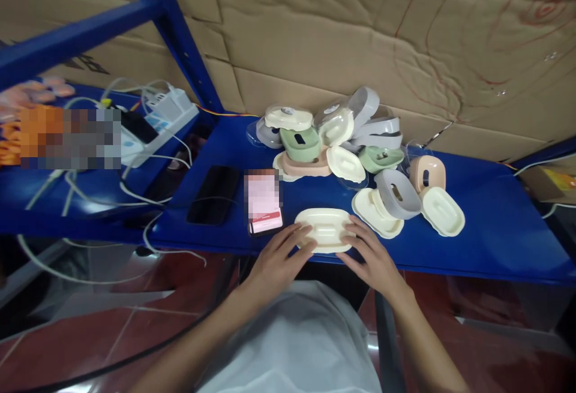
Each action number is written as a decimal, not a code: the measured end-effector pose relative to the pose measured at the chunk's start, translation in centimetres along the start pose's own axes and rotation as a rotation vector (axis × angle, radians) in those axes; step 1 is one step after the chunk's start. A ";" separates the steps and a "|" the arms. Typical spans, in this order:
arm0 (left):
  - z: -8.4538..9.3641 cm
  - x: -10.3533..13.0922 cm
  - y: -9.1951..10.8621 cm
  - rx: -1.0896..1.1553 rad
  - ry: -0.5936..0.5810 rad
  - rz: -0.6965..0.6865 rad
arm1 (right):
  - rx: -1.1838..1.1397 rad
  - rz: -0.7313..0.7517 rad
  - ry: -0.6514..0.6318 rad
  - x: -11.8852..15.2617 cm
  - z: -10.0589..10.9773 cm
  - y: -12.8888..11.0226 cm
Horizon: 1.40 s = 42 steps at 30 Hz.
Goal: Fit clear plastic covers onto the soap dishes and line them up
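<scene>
Your left hand (281, 255) and right hand (371, 255) pinch the two ends of a cream tray (326, 225), low in the middle of the frame, at the near edge of the blue surface (486, 225). You have picked this tray up, and it looks bare: nothing sits on it. In the right half, a grey piece (398, 195) leans on another cream tray, and a peach piece (434, 168) is close by. Near the top middle, a green piece (300, 143) and more lie in a messy heap. So I'd guess lots is left to do. The heap hides some bits, so I can't count them. See-through bits are hard to spot. Small squares blur part of the lit phone (266, 223) and the left side. Your fingers hide the tray's ends.
</scene>
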State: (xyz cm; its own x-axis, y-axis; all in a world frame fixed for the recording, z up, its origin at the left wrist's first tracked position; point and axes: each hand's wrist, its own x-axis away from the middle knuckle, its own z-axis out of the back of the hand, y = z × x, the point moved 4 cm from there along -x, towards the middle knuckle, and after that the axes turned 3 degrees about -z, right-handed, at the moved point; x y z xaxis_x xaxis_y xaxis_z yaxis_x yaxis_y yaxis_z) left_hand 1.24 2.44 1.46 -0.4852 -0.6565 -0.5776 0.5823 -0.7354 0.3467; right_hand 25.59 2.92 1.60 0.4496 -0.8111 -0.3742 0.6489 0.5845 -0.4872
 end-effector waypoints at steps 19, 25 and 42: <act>0.0 -0.8 1.2 0.039 -0.019 -0.051 | 0.412 -0.016 0.177 -4.7 2.9 1.8; 0.0 -0.6 0.7 0.135 -0.002 -0.101 | 0.560 -0.244 0.494 -1.6 6.7 6.0; -0.3 0.9 0.5 0.090 -0.072 -0.030 | 0.129 0.082 -0.027 1.4 -0.2 -3.8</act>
State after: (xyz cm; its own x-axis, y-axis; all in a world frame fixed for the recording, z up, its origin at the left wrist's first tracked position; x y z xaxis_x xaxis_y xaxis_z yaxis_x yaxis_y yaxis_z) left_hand 1.30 1.49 0.91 -0.5491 -0.6417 -0.5354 0.5071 -0.7651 0.3969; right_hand 23.56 -0.42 2.78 0.5194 -0.7623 -0.3862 0.6820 0.6421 -0.3502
